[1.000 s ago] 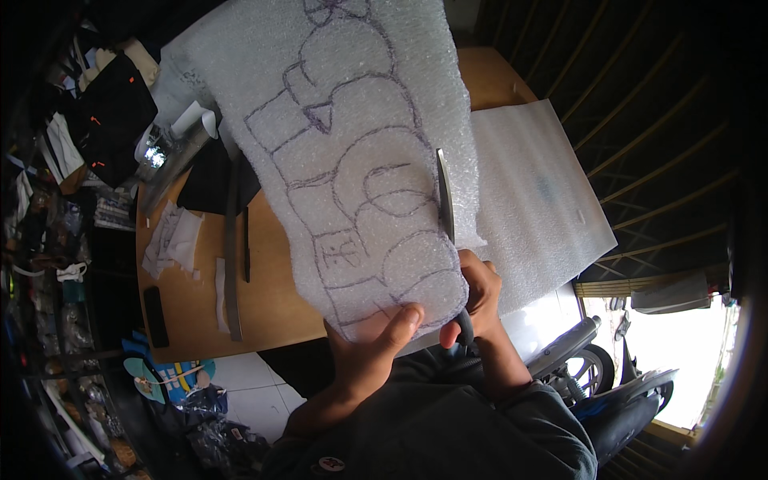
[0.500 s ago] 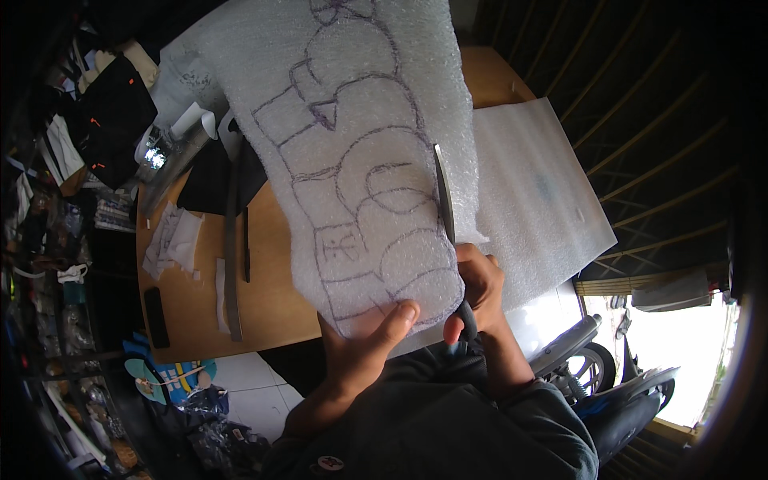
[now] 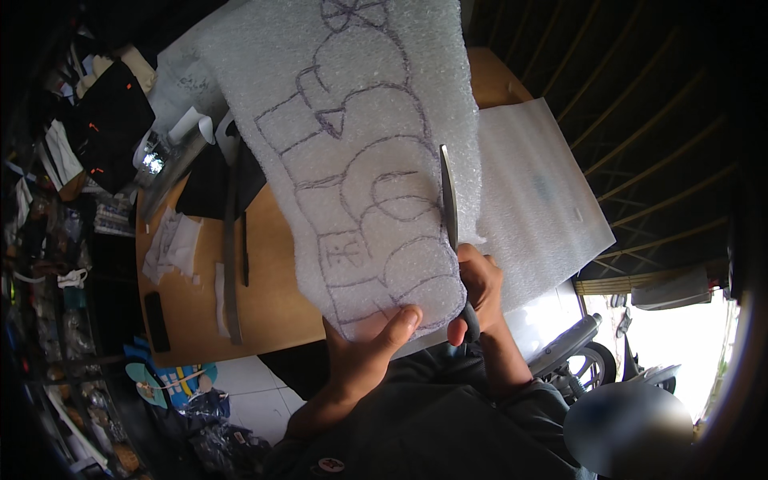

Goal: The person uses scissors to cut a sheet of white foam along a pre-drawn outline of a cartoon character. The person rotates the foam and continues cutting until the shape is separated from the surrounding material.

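Left hand (image 3: 364, 352) pinching the bottom edge of a bubble wrap sheet (image 3: 360, 152), long axis running up and away over the table (image 3: 264, 304). Right hand (image 3: 478, 288) gripping scissors (image 3: 450, 204), blades pointing upward along the sheet's right edge.

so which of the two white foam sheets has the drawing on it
The bubble-textured sheet held up in the left hand, with dark outlined shapes drawn on it. The other foam sheet lies flat on the wooden table, with no drawn outlines.
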Demonstrator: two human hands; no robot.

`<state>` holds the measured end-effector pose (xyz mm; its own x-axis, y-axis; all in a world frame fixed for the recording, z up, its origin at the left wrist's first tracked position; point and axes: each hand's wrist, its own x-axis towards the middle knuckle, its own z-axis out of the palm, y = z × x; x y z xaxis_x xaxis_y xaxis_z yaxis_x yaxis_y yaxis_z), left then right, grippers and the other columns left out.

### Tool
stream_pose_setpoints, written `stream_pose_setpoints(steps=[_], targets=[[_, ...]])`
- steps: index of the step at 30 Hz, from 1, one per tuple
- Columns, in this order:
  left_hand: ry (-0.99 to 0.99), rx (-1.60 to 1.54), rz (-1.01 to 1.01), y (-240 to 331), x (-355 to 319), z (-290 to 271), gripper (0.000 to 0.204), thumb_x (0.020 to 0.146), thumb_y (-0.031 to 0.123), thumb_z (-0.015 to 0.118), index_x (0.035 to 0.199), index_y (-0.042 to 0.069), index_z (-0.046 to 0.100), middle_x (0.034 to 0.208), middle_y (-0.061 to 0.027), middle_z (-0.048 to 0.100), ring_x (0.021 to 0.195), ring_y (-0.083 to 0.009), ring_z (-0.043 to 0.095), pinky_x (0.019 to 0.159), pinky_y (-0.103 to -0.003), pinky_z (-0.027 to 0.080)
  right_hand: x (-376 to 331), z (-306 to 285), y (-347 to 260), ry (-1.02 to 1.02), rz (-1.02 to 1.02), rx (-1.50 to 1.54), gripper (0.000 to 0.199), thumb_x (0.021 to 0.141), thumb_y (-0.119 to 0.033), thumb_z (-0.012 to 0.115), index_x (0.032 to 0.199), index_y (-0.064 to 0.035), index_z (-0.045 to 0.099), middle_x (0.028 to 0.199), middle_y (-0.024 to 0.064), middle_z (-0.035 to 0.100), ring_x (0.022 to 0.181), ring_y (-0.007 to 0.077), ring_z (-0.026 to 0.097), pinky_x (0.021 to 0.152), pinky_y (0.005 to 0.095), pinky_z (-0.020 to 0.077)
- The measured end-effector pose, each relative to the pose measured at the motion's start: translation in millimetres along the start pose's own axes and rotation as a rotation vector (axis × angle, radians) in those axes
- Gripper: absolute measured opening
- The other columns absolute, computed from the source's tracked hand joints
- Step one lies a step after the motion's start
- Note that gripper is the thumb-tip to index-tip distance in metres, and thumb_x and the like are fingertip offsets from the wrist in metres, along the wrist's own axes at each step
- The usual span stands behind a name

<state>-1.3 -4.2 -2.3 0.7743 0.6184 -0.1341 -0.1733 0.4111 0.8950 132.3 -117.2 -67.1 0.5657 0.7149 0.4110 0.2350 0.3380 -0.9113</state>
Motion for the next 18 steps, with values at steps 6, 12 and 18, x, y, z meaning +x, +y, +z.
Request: stream_pose_setpoints(steps=[6,12,18], targets=[[0.014,-0.03,-0.017,-5.4,-3.2,5.6,0.067,0.071,0.007,0.069,0.127,0.0,0.032,0.112,-0.0107,0.046,0.103,-0.0183,0.048,0.088,-0.035,0.041,2.6,3.6,-4.1,-0.005,-0.025,-0.012,0.093,0.043,-0.056,0.084,0.107,0.004,0.053,0.081,0.0059,0.064,0.076,0.0098,0.061,0.065,0.0225,0.0498],[-0.225,-0.083,0.012,-25.9,-9.5,-22.6,0.09,0.071,0.02,0.075,0.136,-0.002,0.018,0.126,-0.0157,0.039,0.118,-0.0251,0.039,0.098,-0.041,0.033,3.4,1.9,-4.2,-0.024,-0.061,-0.024,0.092,0.046,-0.059,0.082,0.106,0.0043,0.053,0.082,0.0069,0.065,0.078,0.01,0.061,0.065,0.0224,0.048],[-0.231,-0.397,-0.012,-2.9,11.0,-79.4,0.099,0.065,0.024,0.076,0.139,-0.006,0.018,0.138,-0.0181,0.034,0.129,-0.0298,0.032,0.106,-0.043,0.024,3.2,-0.3,0.1,-0.111,-0.039,0.007,0.088,0.049,-0.058,0.083,0.106,0.0024,0.054,0.078,0.0033,0.063,0.069,0.0092,0.059,0.062,0.0227,0.0448]])
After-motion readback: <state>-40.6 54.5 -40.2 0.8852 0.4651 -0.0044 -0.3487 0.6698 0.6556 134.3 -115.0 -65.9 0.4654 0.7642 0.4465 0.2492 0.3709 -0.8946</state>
